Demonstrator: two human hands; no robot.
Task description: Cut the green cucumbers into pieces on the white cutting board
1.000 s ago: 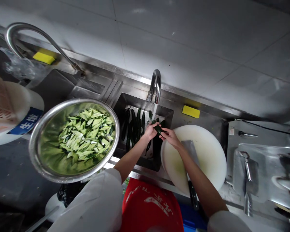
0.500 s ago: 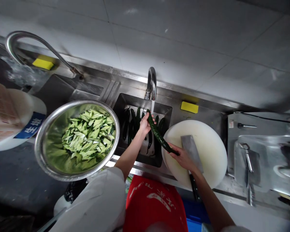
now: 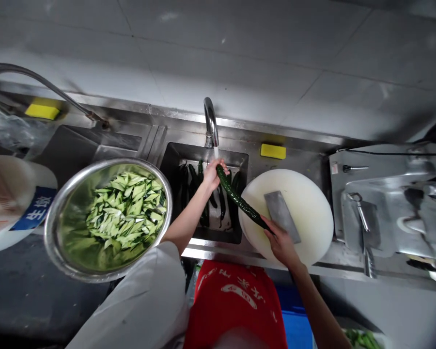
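Observation:
A long dark green cucumber (image 3: 241, 203) slants between my two hands, its far end over the sink (image 3: 209, 237) and its near end over the round white chopping board (image 3: 314, 208). My left hand (image 3: 212, 174) is closed around the far end, beneath the stream from the faucet (image 3: 210, 121). At the near end, my right hand (image 3: 280, 242) grips it with thumb and fingers. Below my left hand, several more cucumbers (image 3: 193, 182) lie in the sink. On the board rests a cleaver (image 3: 281, 213), its handle hidden by my right hand and forearm.
A big steel bowl (image 3: 70, 249) of sliced cucumber stands left of the sink. Yellow sponges (image 3: 273, 151) sit along the back ledge. A white tub with a blue label (image 3: 32, 208) is at far left, and metal trays and utensils (image 3: 361, 213) are at right.
The view has shifted, so the scene sits further left. Both hands keep hold of the cucumber, and my left hand now covers its far tip under the water.

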